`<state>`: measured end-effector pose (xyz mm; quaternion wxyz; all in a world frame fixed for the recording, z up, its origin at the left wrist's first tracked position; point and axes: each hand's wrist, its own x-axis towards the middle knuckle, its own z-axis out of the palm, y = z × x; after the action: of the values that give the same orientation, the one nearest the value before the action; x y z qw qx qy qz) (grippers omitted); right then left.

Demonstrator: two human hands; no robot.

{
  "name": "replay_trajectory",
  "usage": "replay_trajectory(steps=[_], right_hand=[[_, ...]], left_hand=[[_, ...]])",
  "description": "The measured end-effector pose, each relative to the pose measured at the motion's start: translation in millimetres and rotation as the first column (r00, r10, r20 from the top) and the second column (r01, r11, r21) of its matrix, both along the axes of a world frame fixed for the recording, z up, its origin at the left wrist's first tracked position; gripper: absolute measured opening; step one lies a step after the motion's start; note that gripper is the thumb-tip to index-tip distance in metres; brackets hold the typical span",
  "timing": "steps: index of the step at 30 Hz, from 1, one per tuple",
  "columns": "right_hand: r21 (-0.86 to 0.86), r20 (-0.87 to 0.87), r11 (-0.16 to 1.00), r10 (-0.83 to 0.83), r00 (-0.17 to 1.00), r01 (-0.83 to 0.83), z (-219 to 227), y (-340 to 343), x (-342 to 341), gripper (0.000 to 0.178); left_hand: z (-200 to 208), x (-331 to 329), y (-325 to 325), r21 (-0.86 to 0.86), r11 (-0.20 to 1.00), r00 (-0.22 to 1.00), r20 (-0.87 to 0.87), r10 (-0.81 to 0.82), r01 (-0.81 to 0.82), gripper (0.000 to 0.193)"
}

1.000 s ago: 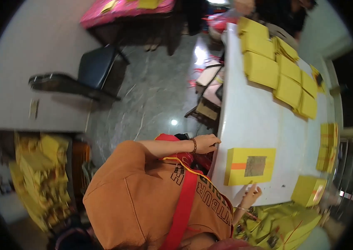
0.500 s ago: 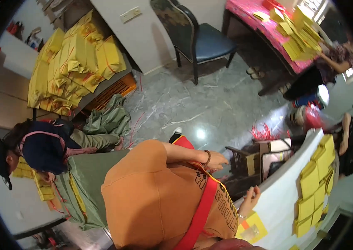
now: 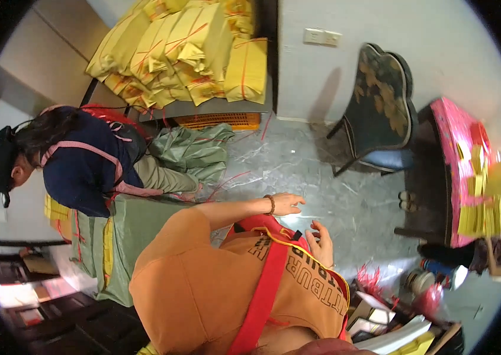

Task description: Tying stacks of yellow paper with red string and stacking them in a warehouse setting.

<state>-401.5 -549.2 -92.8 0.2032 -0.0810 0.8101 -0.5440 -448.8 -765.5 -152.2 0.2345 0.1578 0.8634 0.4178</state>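
Note:
My left hand, with a brown bead bracelet at its wrist, reaches out over the grey floor. Its fingers are loosely stretched and nothing is in them. Beside the edge of my red apron is my right hand, its fingers apart and slightly bent, also without anything in it. Neither hand touches the large green woven sack on my left, which has a strip of yellow paper showing at its opening. Above it, a co-worker in dark blue with pink straps bends over.
Tied yellow paper bundles are piled on a table, with an orange crate under it. A crumpled green sack lies on the floor. A chair stands by the wall. Another person is at the pink-covered table.
My view has swung to the right, so the white table with yellow paper stacks has mostly left sight. My right hand has come away from that table, closer to my left hand.

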Motion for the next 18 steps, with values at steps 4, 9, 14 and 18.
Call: replay_trajectory(steps=[4, 9, 14, 18], right_hand=[[0.113, 0.015, 0.972, 0.205, 0.979, -0.206, -23.1, -28.1, -62.1, 0.042], [0.155, 0.070, 0.901, 0.399, 0.914, -0.405, -25.1, -68.3, -147.3, 0.045], [0.087, 0.091, 0.894, 0.432, 0.897, -0.439, -42.0, -122.4, -245.4, 0.044], [0.046, 0.097, 0.799, 0.593, 0.799, -0.599, -58.1, -198.9, -314.7, 0.044]], left_hand=[[11.3, -31.9, -40.6, 0.035, 0.973, 0.944, 0.252, 0.213, -0.229, 0.042], [-17.0, -88.0, -111.1, 0.261, 0.855, 0.894, 0.144, 0.425, -0.448, 0.042], [0.1, -160.7, -218.4, 0.399, 0.517, 0.652, 0.431, 0.624, -0.757, 0.041], [30.3, -203.1, -300.3, 0.355, 0.393, 0.505, 0.314, 0.804, -0.848, 0.039]])
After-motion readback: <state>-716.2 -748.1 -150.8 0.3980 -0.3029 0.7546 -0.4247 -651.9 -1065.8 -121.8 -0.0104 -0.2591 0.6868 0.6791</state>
